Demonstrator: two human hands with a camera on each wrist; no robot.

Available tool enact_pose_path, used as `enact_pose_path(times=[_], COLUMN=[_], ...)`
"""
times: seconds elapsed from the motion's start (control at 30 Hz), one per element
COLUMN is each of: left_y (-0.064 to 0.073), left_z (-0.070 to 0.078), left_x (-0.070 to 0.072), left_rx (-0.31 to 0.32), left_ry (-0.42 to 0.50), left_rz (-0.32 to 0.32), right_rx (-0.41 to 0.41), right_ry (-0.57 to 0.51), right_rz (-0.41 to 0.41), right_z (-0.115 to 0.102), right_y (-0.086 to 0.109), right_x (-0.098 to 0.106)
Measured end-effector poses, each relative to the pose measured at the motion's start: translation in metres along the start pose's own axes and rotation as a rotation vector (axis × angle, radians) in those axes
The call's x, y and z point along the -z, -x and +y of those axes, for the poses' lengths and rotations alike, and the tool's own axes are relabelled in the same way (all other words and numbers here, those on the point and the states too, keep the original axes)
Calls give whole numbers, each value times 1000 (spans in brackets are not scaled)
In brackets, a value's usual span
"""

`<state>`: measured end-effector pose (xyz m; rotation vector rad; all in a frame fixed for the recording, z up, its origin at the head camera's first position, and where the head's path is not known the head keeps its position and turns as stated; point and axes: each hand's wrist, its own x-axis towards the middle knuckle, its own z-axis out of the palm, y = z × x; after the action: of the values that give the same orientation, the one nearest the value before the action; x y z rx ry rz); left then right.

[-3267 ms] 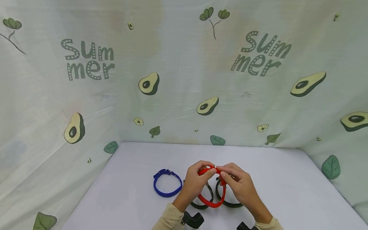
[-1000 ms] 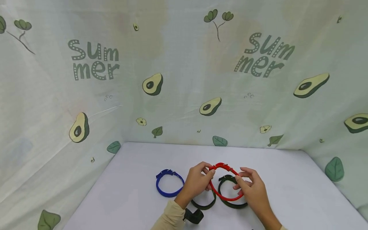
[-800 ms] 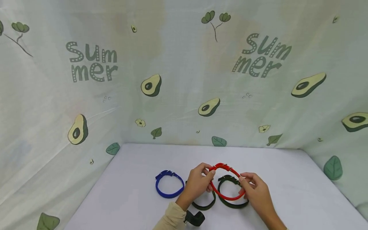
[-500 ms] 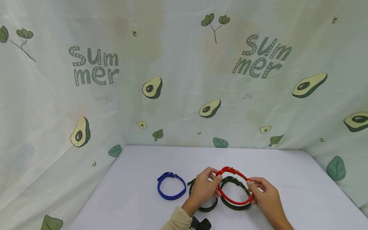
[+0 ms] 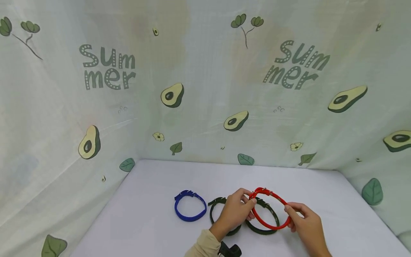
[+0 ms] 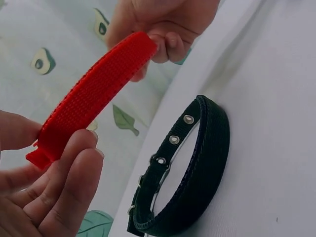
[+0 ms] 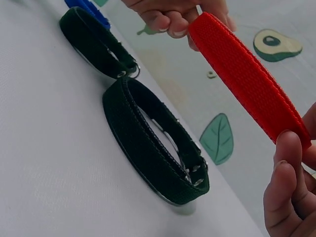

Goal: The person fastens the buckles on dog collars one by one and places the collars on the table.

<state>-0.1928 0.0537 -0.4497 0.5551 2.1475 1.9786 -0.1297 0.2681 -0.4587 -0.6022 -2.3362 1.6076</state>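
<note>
A red collar (image 5: 278, 197), buckled into a loop, is held up over the table between both hands. My left hand (image 5: 236, 210) pinches its left side, beside the buckle. The right hand (image 5: 306, 225) grips the opposite side between thumb and fingers. Both wrist views show the red webbing (image 6: 94, 94) stretching from one hand to the other. Below it on the table lies a dark green collar (image 5: 261, 232), buckled, with metal eyelets showing in the left wrist view. A second dark green collar (image 5: 212, 214) lies left of that one, partly hidden by my left hand and forearm.
A blue buckled collar (image 5: 191, 218) lies on the white table (image 5: 154, 200), left of the green ones. A black device (image 5: 232, 250) is at my left wrist. Behind the table hangs a pale cloth (image 5: 199, 64) printed with avocados and leaves.
Earlier, both hands worked close together at the red collar's buckle. The right hand then shifted to the collar's right side, and both hands moved it rightward. The collars on the table stay put.
</note>
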Motion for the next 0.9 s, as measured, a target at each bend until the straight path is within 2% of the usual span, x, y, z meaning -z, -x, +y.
enact_pose_path(times=[0.37, 0.5, 0.63, 0.9], left_y=[-1, 0, -5, -21], left_z=[2, 0, -1, 1], left_x=[-12, -22, -32, -41], left_rx=[38, 64, 57, 28], left_ry=[-96, -105, -134, -315], left_rz=[-36, -55, -53, -50], right_rx=[-23, -46, -49, -79], right_ry=[95, 119, 129, 142], right_rz=[-1, 39, 70, 83], right_z=[8, 15, 18, 18], right_y=[-5, -4, -6, -17], right_x=[10, 16, 24, 34])
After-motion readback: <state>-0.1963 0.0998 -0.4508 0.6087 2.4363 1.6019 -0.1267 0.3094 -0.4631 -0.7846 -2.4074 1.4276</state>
